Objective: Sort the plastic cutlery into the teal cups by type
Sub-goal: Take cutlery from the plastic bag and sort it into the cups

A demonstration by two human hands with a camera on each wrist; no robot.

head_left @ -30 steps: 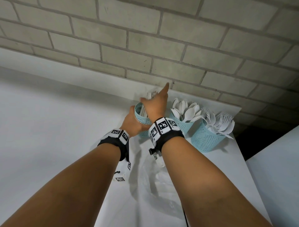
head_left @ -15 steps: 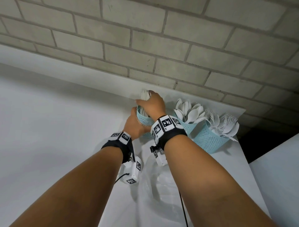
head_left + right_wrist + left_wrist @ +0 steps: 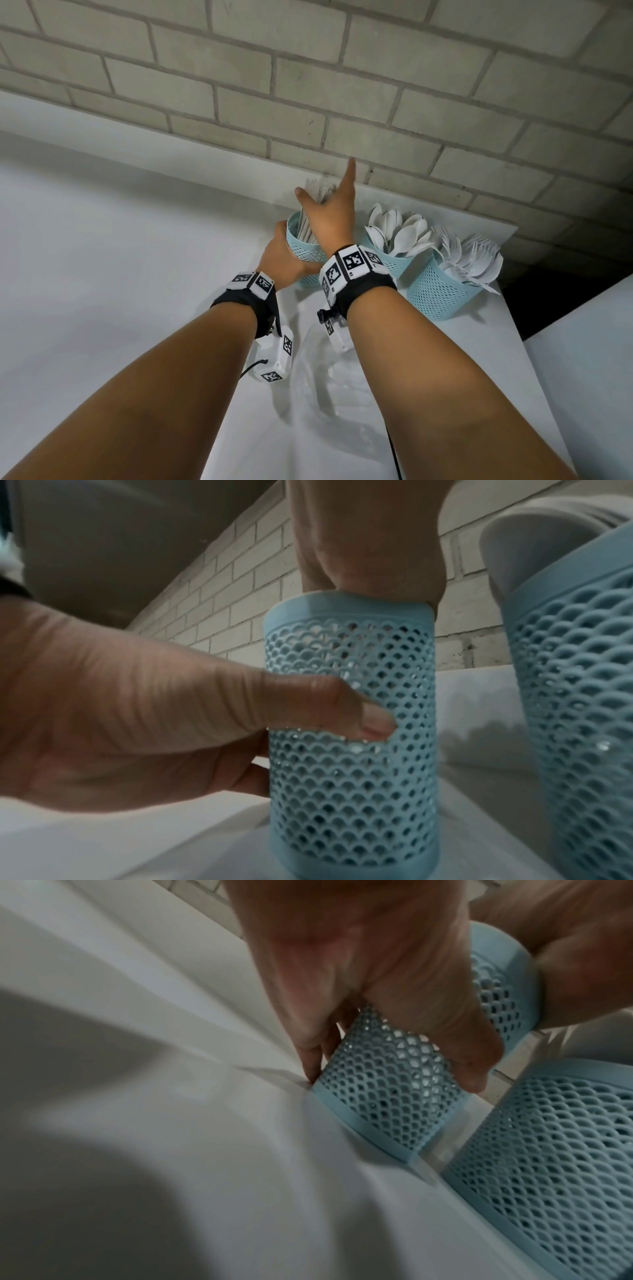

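Three teal mesh cups stand at the back of the white table [image 3: 462, 359], against the brick wall. The left cup [image 3: 308, 251] holds white knives [image 3: 317, 195], the middle cup [image 3: 394, 265] spoons [image 3: 402, 234], and the right cup [image 3: 442, 294] forks [image 3: 474, 255]. My left hand [image 3: 282, 253] grips the left cup's side; the thumb [image 3: 342, 712] lies across the mesh [image 3: 349, 764]. My right hand [image 3: 327, 204] is over that cup's rim among the knives, index finger straight up and thumb spread. Its other fingers are hidden.
A crumpled clear plastic bag [image 3: 337, 387] lies on the table under my forearms. A second white surface [image 3: 582, 377] stands to the right across a dark gap [image 3: 565, 301]. The middle cup [image 3: 575, 696] stands close beside the held one.
Half a second ago my right hand was curled over the knife tops; now its index finger and thumb are spread. The left hand keeps its hold on the cup.
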